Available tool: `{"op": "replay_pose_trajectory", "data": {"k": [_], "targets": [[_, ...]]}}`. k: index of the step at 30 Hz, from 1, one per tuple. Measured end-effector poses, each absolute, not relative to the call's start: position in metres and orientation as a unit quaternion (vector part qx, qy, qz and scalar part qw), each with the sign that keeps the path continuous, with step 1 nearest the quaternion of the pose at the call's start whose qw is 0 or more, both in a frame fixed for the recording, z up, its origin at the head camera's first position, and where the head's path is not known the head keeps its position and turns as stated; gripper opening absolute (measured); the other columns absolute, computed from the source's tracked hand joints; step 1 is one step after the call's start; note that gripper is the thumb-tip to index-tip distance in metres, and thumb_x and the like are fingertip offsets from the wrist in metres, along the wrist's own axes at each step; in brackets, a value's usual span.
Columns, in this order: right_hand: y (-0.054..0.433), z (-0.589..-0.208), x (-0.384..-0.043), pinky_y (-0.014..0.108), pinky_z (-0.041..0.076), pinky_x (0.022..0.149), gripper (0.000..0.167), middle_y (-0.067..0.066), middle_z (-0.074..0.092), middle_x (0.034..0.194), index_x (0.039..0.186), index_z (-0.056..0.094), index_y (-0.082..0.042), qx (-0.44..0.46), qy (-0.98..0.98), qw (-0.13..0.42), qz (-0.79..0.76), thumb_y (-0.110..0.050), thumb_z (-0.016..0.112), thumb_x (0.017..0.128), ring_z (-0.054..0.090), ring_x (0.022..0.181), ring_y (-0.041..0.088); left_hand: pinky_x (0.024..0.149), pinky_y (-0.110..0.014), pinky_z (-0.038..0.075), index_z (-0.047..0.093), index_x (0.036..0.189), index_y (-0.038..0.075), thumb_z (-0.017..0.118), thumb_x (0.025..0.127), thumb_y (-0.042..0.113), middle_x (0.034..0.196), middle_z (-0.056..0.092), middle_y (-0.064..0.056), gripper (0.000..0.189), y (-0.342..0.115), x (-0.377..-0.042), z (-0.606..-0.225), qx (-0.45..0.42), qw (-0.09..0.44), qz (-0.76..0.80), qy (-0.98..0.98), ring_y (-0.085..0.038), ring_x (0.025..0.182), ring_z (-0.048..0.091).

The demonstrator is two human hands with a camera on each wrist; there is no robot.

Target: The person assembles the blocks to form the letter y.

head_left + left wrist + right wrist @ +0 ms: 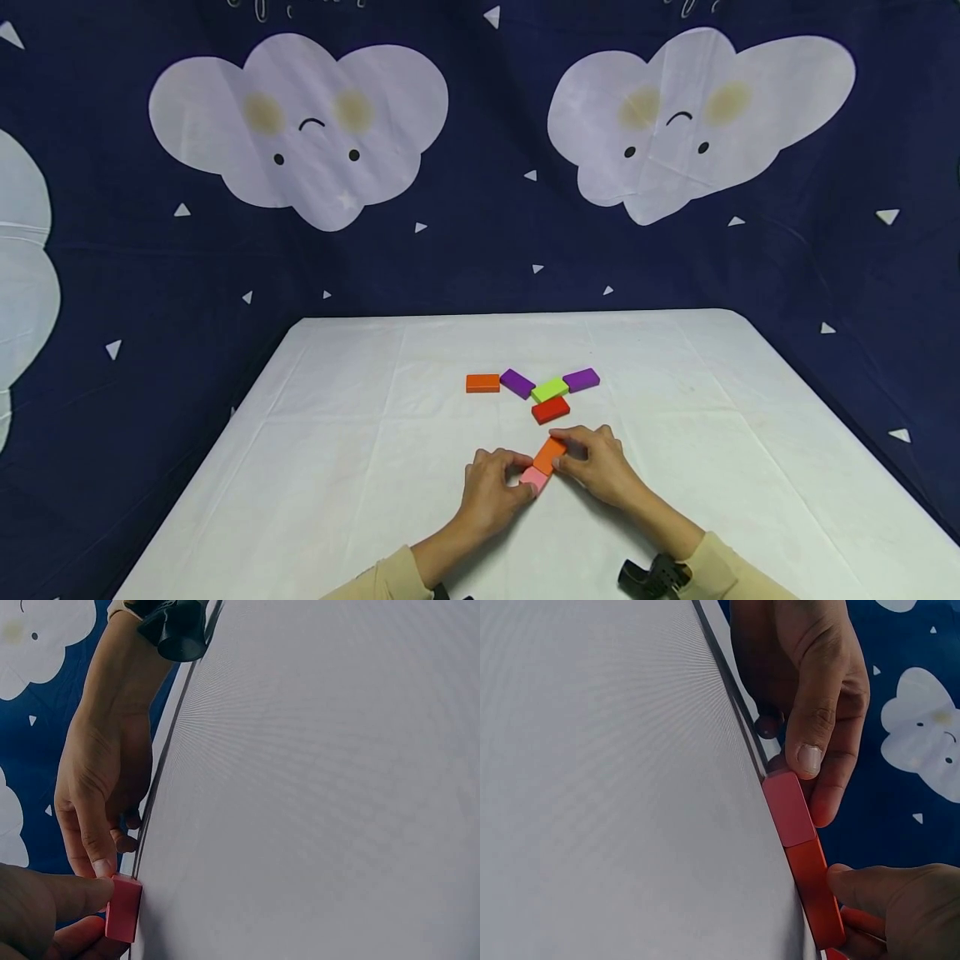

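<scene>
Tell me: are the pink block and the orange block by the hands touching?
Touching. The right wrist view shows the pink block meeting the orange block end to end, with no gap.

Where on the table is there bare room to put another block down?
The white table is bare left of the left hand and right of the right hand. Crowded: between the hands and the red block.

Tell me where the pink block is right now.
In the head view the pink block lies on the white table near its front edge, end to end with an orange block, between the left hand and right hand.
</scene>
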State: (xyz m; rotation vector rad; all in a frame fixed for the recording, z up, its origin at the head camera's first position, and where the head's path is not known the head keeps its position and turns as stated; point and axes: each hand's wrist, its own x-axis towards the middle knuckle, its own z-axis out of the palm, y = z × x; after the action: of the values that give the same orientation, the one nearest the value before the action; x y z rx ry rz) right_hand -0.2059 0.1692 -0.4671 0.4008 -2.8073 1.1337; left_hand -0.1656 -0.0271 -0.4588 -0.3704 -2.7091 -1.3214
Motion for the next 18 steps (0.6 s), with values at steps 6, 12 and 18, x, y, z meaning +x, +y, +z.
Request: {"op": "replay_pose_trajectory", "data": {"k": [6,12,18], "targets": [[0.1698,-0.4660,-0.2055,0.029,0.027,0.070,0.038,-0.001,0.070,0.111,0.113,0.070,-0.020,0.130,-0.919,0.044,0.371,-0.021,0.076,0.076,0.038,0.078,0.015,0.071,-0.026,0.027,0.072,0.099,0.011,0.075,0.071,0.015,0.099,0.072,-0.001,0.028,-0.0267,-0.1659,-0.4586,-0.123,0.052,-0.435,-0.890,-0.010,0.084,0.046],[0.1699,-0.4668,-0.2059,0.029,0.026,0.069,0.038,0.000,0.070,0.110,0.112,0.070,-0.021,0.126,-0.920,0.043,0.368,-0.020,0.076,0.075,0.038,0.079,0.015,0.071,-0.027,0.026,0.072,0.099,0.010,0.075,0.071,0.015,0.098,0.071,-0.002,0.029,-0.0265,-0.1660,-0.4585,-0.121,0.048,-0.437,-0.890,-0.010,0.083,0.045],[0.1686,-0.4661,-0.2059,0.029,0.026,0.070,0.039,0.000,0.070,0.110,0.112,0.070,-0.020,0.128,-0.919,0.048,0.371,-0.019,0.077,0.075,0.038,0.079,0.015,0.072,-0.027,0.026,0.072,0.100,0.011,0.076,0.071,0.016,0.099,0.071,-0.001,0.030,-0.0260,-0.1655,-0.4568,-0.107,0.046,-0.441,-0.890,-0.009,0.083,0.043]]}}
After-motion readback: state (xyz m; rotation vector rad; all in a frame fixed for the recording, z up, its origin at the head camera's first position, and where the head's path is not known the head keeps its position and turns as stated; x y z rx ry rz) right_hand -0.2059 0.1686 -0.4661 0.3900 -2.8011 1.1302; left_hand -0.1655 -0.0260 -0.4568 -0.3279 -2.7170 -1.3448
